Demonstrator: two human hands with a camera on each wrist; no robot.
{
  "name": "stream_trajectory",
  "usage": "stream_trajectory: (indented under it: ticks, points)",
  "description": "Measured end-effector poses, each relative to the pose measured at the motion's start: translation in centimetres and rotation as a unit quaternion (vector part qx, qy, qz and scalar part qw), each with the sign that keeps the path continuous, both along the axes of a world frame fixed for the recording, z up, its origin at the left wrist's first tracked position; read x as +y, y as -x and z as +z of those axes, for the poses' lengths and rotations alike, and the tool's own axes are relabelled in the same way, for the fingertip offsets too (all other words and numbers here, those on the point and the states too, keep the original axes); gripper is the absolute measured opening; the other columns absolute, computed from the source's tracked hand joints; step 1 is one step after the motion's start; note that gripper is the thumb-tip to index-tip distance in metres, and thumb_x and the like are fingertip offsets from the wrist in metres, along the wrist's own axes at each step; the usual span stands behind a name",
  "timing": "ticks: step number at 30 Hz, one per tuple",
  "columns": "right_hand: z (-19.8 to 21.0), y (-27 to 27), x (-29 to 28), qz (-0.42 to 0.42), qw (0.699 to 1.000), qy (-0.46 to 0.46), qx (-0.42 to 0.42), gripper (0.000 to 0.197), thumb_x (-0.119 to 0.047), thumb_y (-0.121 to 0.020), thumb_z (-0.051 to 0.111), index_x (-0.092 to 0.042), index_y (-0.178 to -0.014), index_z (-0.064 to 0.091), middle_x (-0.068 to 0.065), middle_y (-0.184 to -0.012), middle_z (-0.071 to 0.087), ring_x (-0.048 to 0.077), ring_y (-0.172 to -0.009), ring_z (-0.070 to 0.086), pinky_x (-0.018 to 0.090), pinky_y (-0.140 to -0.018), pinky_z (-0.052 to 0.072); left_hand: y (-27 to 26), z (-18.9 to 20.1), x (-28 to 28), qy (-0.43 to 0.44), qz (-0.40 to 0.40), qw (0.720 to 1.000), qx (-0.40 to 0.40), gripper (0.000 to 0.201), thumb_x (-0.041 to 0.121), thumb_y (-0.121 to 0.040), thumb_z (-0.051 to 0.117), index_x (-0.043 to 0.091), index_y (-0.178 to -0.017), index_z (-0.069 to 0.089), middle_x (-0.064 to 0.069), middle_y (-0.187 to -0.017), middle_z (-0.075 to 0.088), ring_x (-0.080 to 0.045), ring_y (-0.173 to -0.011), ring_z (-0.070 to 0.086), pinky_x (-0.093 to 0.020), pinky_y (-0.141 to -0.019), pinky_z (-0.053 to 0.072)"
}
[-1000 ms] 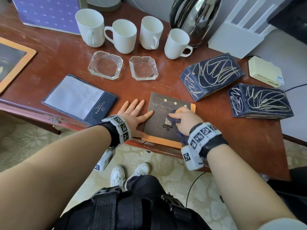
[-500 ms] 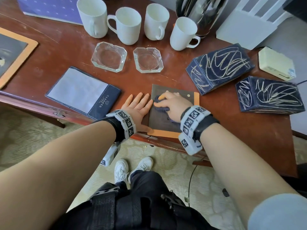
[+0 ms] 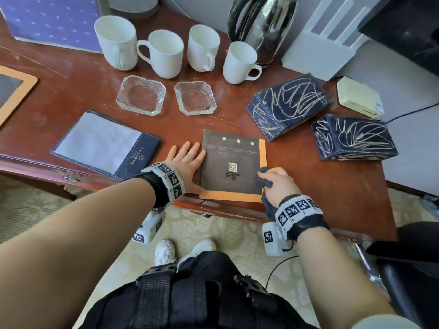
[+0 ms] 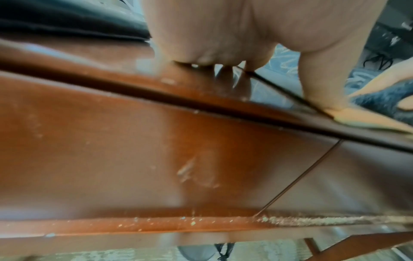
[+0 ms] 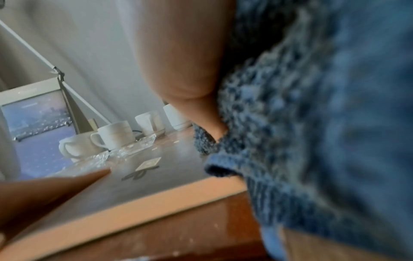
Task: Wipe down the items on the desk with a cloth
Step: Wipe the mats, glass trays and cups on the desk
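The right hand (image 3: 276,184) gripped a bunched blue cloth (image 3: 263,178) at the lower right corner of the dark orange-edged card (image 3: 231,160) near the desk (image 3: 308,186) front edge; the left hand (image 3: 186,160) lay flat, fingers (image 3: 187,148) straight, against its left edge

head view: looks down from high up, facing forward over the desk (image 3: 71,74); it sees both arms, the white cups (image 3: 164,53) at the far side, and the floor and shoes below.
left wrist view: sits very low, under the left hand (image 4: 223,31), close to the desk's front edge; it looks along the palm and across to the right. blurry.
right wrist view: sits low by the right hand (image 5: 178,53), very near the blue cloth (image 5: 312,123); it looks across the desk toward the wall.
shared: all three see the dark card with the orange border (image 3: 232,167); head and right wrist both see the cups.
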State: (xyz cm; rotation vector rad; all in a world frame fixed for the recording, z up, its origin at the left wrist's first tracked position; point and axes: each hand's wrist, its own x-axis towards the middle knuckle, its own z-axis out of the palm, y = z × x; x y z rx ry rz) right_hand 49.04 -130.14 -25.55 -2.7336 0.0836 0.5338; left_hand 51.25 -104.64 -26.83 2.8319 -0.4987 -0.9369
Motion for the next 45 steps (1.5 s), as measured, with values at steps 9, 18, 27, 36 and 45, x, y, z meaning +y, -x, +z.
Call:
stream_trajectory:
  ticks: [9, 18, 27, 36, 45]
  points:
    - [1.3, 0.0, 0.3, -0.026, 0.999, 0.006, 0.045, 0.041, -0.007, -0.09, 0.05, -0.021, -0.129, 0.055, 0.01, -0.134, 0.046, 0.025, -0.121, 0.044, 0.019, -0.089, 0.033, -2.6, 3.7, -2.2, 0.28, 0.363, 0.888, 0.049, 0.056, 0.031, -0.086, 0.064, 0.016, -0.135, 0.04, -0.009, -0.129, 0.053, -0.026, -0.114, 0.054, -0.033, -0.098, 0.045]
    - [3.5, -0.3, -1.2, -0.007, 0.999, -0.017, 0.045, 0.03, 0.001, -0.092, 0.046, 0.007, -0.119, 0.058, 0.028, -0.127, 0.049, 0.04, -0.118, 0.047, 0.025, -0.09, 0.038, -3.7, 5.7, -2.6, 0.254, 0.34, 0.903, 0.066, 0.011, 0.017, -0.089, 0.061, 0.012, -0.099, 0.063, 0.001, -0.066, 0.058, -0.001, -0.038, 0.052, -0.01, -0.039, 0.042]
    - [10.9, -2.6, -5.6, -0.057, 0.988, -0.03, -0.144, 0.043, -0.004, -0.091, 0.05, -0.016, -0.133, 0.051, 0.01, -0.139, 0.042, 0.026, -0.125, 0.043, 0.021, -0.1, 0.027, -4.8, 11.7, -2.7, 0.42, 0.228, 0.875, -0.077, 0.025, 0.007, -0.084, 0.065, 0.021, -0.069, 0.05, 0.008, -0.072, 0.052, 0.0, -0.065, 0.05, -0.004, -0.061, 0.038]
    - [9.9, -1.7, -5.4, 0.007, 0.996, -0.006, -0.085, 0.045, 0.0, -0.089, 0.053, -0.012, -0.132, 0.051, 0.012, -0.136, 0.044, 0.026, -0.126, 0.042, 0.021, -0.1, 0.026, -3.0, 5.9, -0.4, 0.144, -0.003, 0.988, -0.052, 0.021, 0.008, -0.086, 0.059, 0.019, -0.101, 0.069, 0.001, -0.121, 0.051, -0.013, -0.105, 0.054, -0.025, -0.095, 0.04]
    - [4.4, -0.1, -0.4, 0.069, 0.998, -0.008, 0.0, 0.045, -0.004, -0.09, 0.046, -0.023, -0.131, 0.052, 0.0, -0.135, 0.038, 0.023, -0.12, 0.044, 0.031, -0.1, 0.038, -1.2, 2.6, -0.6, 0.041, -0.112, 0.992, -0.046, 0.078, 0.046, -0.091, 0.049, 0.024, -0.15, 0.002, 0.007, -0.157, -0.01, -0.016, -0.144, -0.009, -0.032, -0.116, -0.003]
